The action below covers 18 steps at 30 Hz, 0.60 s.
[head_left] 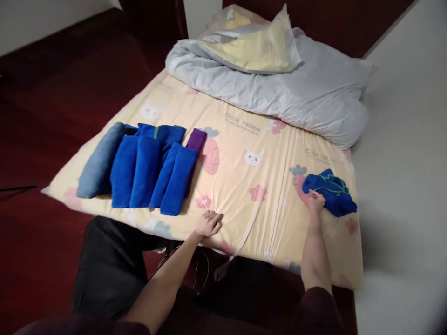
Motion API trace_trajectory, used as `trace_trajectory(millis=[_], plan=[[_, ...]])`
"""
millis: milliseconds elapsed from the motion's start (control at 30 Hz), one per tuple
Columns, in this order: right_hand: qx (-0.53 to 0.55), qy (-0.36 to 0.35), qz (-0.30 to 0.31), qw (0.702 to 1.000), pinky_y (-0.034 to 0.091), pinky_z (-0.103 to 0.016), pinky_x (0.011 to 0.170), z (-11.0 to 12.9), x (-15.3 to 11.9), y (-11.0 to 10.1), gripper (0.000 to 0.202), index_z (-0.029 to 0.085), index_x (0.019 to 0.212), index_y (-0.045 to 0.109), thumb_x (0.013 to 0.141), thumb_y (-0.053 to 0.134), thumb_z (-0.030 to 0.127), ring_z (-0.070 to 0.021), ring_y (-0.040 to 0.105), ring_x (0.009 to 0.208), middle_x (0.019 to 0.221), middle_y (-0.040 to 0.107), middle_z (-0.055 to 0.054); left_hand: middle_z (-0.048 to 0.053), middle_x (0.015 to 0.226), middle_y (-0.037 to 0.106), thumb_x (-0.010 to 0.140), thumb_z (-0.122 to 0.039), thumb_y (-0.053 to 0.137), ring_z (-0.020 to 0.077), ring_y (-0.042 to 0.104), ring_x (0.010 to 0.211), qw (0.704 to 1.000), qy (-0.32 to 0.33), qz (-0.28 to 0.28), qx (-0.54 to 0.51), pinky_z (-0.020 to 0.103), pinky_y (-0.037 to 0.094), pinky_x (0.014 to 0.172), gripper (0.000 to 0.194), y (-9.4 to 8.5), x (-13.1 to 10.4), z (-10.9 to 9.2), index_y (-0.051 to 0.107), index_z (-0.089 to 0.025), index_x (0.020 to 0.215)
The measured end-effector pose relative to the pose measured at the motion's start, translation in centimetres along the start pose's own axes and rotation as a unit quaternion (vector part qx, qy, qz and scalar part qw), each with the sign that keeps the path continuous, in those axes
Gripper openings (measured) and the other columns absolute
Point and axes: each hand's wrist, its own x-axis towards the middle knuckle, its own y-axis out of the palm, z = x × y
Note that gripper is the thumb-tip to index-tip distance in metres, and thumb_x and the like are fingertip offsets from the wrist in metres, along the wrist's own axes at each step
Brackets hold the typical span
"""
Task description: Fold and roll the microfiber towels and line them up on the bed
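Observation:
My right hand [316, 201] pinches the left edge of a crumpled blue towel [331, 193] with green edging, which lies on the right side of the bed. My left hand [208, 224] leans on the patterned bed sheet [237, 186] near the front edge, its fingers curled under and nothing visible in them. Left of that hand lies a row of folded blue towels [148, 163]. A rolled grey-blue towel [101, 160] sits at the row's left end, and a folded purple towel [196, 139] shows partly behind its right end.
A bunched light grey quilt [314, 83] lies across the far part of the bed, with a yellow pillow [251, 49] on it. A white wall [405, 163] runs along the right. Dark red floor [63, 102] lies to the left. A pale strap [249, 225] crosses the sheet's front.

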Motion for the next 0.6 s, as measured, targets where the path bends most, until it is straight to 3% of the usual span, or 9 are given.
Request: trace_trajectory(millis=[100,167,267,367,467,600], plan=[[0.064,-0.028,0.071,0.995,0.056,-0.04,0.077,3.1,-9.5,-0.4,0.024,0.016,0.078,0.08,0.086,0.058,0.021,-0.0253,0.066,0.076,0.082,0.073,-0.014,0.011,0.081,0.068,0.094,-0.027,0.049,0.0274,0.063,0.081,1.0,0.0,-0.008,-0.001,0.042,0.046,0.081,0.021,0.1,0.0,-0.2,0.068,-0.02,0.093],[0.134,-0.091,0.119,0.98,0.055,-0.042,0.086,5.9,-18.4,-1.1,0.023,0.017,0.078,0.078,0.09,0.06,0.024,-0.026,0.066,0.085,0.085,0.073,-0.013,0.01,0.082,0.068,0.093,-0.027,0.049,0.0266,0.062,0.083,1.0,-0.007,-0.01,0.001,0.041,0.046,0.083,0.02,-0.1,0.1,-0.5,0.068,-0.019,0.094],[0.242,-0.16,0.223,0.93,0.053,-0.04,0.092,10.0,-32.4,-2.3,0.021,0.021,0.087,0.078,0.098,0.06,0.026,-0.0246,0.065,0.094,0.091,0.075,-0.009,0.01,0.085,0.068,0.092,-0.026,0.051,0.026,0.063,0.089,1.0,-0.018,-0.002,0.009,0.04,0.047,0.089,0.019,-1.0,0.7,-1.2,0.068,-0.018,0.097],[0.329,-0.122,0.214,0.912,0.053,-0.04,0.092,13.6,-43.5,-4.2,0.022,0.021,0.089,0.073,0.102,0.056,0.025,-0.0253,0.066,0.098,0.094,0.072,-0.009,0.011,0.09,0.07,0.093,-0.027,0.053,0.0268,0.065,0.094,0.999,-0.039,0.014,-0.023,0.042,0.048,0.095,0.016,-2.8,0.7,-1.9,0.066,-0.018,0.092],[0.358,-0.086,0.18,0.912,0.052,-0.04,0.092,16.4,-49.7,-6.8,0.022,0.022,0.084,0.068,0.101,0.056,0.022,-0.0251,0.065,0.095,0.091,0.067,-0.008,0.01,0.092,0.072,0.095,-0.03,0.052,0.0261,0.067,0.095,0.987,-0.092,0.021,-0.131,0.042,0.051,0.096,0.018,-4.5,-1.3,-2.8,0.064,-0.02,0.088],[0.348,-0.12,0.163,0.915,0.05,-0.036,0.086,18.8,-52.3,-9.6,0.03,0.022,0.068,0.061,0.095,0.055,0.011,-0.0216,0.06,0.086,0.083,0.058,-0.004,0.008,0.101,0.075,0.099,-0.045,0.051,0.0229,0.071,0.095,0.932,-0.161,0.022,-0.325,0.039,0.057,0.09,0.03,-6.2,-8.4,-4.8,0.065,-0.02,0.105]])
